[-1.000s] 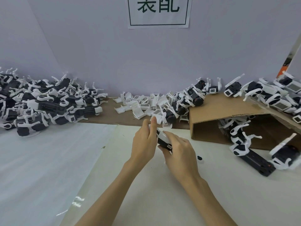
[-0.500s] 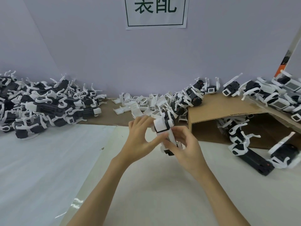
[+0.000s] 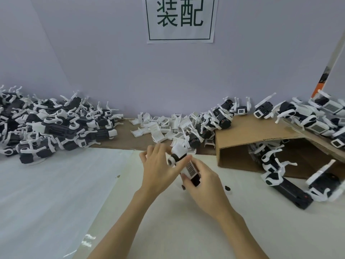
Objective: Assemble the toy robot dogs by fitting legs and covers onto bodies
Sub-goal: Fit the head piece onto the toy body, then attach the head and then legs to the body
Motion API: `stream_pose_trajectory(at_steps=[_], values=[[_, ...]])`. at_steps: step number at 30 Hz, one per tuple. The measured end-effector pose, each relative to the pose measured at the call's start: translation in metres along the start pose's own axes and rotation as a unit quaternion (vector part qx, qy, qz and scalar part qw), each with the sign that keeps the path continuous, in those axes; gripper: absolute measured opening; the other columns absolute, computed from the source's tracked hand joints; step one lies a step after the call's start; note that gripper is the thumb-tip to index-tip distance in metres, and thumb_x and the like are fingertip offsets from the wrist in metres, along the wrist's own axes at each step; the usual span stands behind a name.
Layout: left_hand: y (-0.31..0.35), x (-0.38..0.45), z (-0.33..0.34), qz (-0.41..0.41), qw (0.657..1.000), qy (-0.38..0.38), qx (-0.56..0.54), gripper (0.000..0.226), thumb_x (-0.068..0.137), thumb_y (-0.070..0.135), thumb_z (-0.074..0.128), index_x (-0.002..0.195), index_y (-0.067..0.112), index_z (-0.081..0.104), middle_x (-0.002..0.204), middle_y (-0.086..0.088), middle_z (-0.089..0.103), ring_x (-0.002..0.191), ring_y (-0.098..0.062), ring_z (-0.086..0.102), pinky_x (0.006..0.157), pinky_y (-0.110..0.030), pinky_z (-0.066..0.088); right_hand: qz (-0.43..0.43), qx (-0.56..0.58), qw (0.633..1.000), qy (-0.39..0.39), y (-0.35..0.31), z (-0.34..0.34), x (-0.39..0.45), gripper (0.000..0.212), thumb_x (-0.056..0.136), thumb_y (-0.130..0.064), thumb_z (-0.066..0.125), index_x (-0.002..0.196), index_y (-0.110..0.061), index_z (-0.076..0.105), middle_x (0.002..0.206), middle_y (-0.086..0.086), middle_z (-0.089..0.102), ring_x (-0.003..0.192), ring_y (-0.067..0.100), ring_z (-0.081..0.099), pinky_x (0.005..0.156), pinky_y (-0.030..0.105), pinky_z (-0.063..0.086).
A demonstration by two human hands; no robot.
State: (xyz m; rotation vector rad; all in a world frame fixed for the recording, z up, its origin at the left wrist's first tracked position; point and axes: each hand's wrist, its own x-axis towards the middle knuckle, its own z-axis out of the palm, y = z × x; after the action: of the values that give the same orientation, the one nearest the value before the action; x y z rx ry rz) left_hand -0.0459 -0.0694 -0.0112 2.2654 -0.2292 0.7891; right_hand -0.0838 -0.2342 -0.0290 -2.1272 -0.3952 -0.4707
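Head view: right hand (image 3: 202,181) grips the toy dog body (image 3: 187,166) above the desk (image 3: 168,230), while left hand (image 3: 158,171) pinches its white cover. Uneven pressure could leave the cover skewed or make the body slip free.

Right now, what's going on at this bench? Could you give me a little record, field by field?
In hands: toy dog body, black and white, barcode label showing
Left hand: holds its upper end
Right hand: grips its lower end
Left pile: toy dogs
Centre, by wall: loose white covers
Right: cardboard box on its side, dogs on and inside it
Wall: paper sign
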Motion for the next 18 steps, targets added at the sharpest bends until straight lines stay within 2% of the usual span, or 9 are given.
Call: stream_pose_trajectory(at_steps=[2, 3, 5, 8, 10, 13, 16, 17, 18], values=[[-0.003, 0.003, -0.008, 0.035, 0.996, -0.049, -0.067, 0.066, 0.085, 0.087, 0.052, 0.125, 0.035, 0.057, 0.118, 0.024, 0.064, 0.113, 0.000, 0.055, 0.099, -0.023, 0.036, -0.010, 0.047, 0.998, -0.048, -0.002, -0.003, 0.000, 0.044, 0.096, -0.028, 0.069, 0.138, -0.034, 0.058, 0.121, -0.020, 0.066, 0.115, 0.007, 0.062, 0.098, 0.034, 0.053], [-0.004, 0.004, -0.011, 0.025, 0.988, -0.084, -0.129, 0.060, 0.087, 0.085, 0.054, 0.127, 0.041, 0.059, 0.116, 0.023, 0.069, 0.110, -0.001, 0.062, 0.094, -0.022, 0.043, -0.009, 0.076, 0.995, -0.057, -0.003, -0.004, -0.001, 0.044, 0.096, -0.026, 0.069, 0.138, -0.035, 0.059, 0.122, -0.020, 0.066, 0.117, 0.006, 0.062, 0.099, 0.030, 0.052], [-0.005, 0.005, -0.010, -0.020, 0.980, -0.076, -0.185, 0.041, 0.088, 0.081, 0.059, 0.102, 0.043, 0.070, 0.091, 0.019, 0.076, 0.085, -0.005, 0.071, 0.073, -0.029, 0.051, 0.004, 0.115, 0.991, -0.065, -0.005, -0.001, -0.003, 0.045, 0.096, -0.028, 0.069, 0.139, -0.035, 0.058, 0.124, -0.019, 0.066, 0.119, 0.005, 0.061, 0.099, 0.026, 0.051], [-0.005, 0.009, -0.008, -0.159, 0.970, 0.000, -0.183, 0.072, 0.079, 0.091, 0.052, 0.078, 0.021, 0.071, 0.069, 0.004, 0.073, 0.066, -0.016, 0.067, 0.065, -0.041, 0.054, 0.030, 0.042, 0.994, -0.094, -0.007, 0.007, -0.006, 0.063, 0.091, -0.053, 0.070, 0.147, -0.040, 0.043, 0.131, -0.023, 0.056, 0.123, -0.002, 0.053, 0.101, 0.021, 0.046], [-0.009, 0.014, -0.011, -0.230, 0.962, -0.008, -0.146, 0.097, 0.069, 0.101, 0.046, 0.082, 0.008, 0.069, 0.068, -0.002, 0.073, 0.064, -0.021, 0.066, 0.070, -0.043, 0.055, 0.053, -0.018, 0.994, -0.096, -0.009, 0.011, -0.005, 0.057, 0.086, -0.066, 0.067, 0.135, -0.043, 0.048, 0.117, -0.023, 0.060, 0.107, -0.001, 0.059, 0.091, 0.024, 0.052], [-0.008, 0.015, -0.023, -0.248, 0.950, -0.072, -0.178, 0.098, 0.060, 0.110, 0.038, 0.101, 0.026, 0.069, 0.073, 0.006, 0.076, 0.069, -0.006, 0.070, 0.069, -0.032, 0.050, 0.096, -0.006, 0.992, -0.076, -0.015, 0.005, 0.000, 0.041, 0.087, -0.066, 0.065, 0.114, -0.035, 0.060, 0.092, -0.014, 0.067, 0.079, 0.008, 0.065, 0.074, 0.034, 0.059], [-0.018, 0.019, -0.032, -0.222, 0.945, -0.032, -0.239, 0.088, 0.070, 0.106, 0.022, 0.115, 0.038, 0.058, 0.104, 0.006, 0.073, 0.095, -0.011, 0.070, 0.085, -0.036, 0.050, 0.174, 0.165, 0.970, -0.031, -0.019, -0.019, 0.030, 0.043, 0.096, -0.052, 0.067, 0.115, -0.014, 0.067, 0.085, 0.004, 0.073, 0.062, 0.020, 0.071, 0.061, 0.044, 0.063], [-0.023, 0.022, -0.038, -0.230, 0.940, 0.006, -0.253, 0.082, 0.076, 0.101, 0.021, 0.113, 0.038, 0.058, 0.106, 0.006, 0.073, 0.095, -0.014, 0.070, 0.089, -0.040, 0.051, 0.195, 0.288, 0.938, 0.002, -0.018, -0.036, 0.046, 0.048, 0.096, -0.049, 0.067, 0.122, -0.008, 0.066, 0.088, 0.011, 0.075, 0.065, 0.023, 0.072, 0.060, 0.043, 0.064], [-0.031, 0.025, -0.043, -0.242, 0.933, 0.043, -0.262, 0.078, 0.081, 0.096, 0.021, 0.112, 0.036, 0.060, 0.105, 0.005, 0.072, 0.093, -0.017, 0.070, 0.092, -0.043, 0.051, 0.187, 0.434, 0.881, 0.035, -0.019, -0.056, 0.061, 0.056, 0.095, -0.050, 0.065, 0.129, -0.006, 0.064, 0.096, 0.016, 0.075, 0.076, 0.026, 0.075, 0.066, 0.041, 0.065]])
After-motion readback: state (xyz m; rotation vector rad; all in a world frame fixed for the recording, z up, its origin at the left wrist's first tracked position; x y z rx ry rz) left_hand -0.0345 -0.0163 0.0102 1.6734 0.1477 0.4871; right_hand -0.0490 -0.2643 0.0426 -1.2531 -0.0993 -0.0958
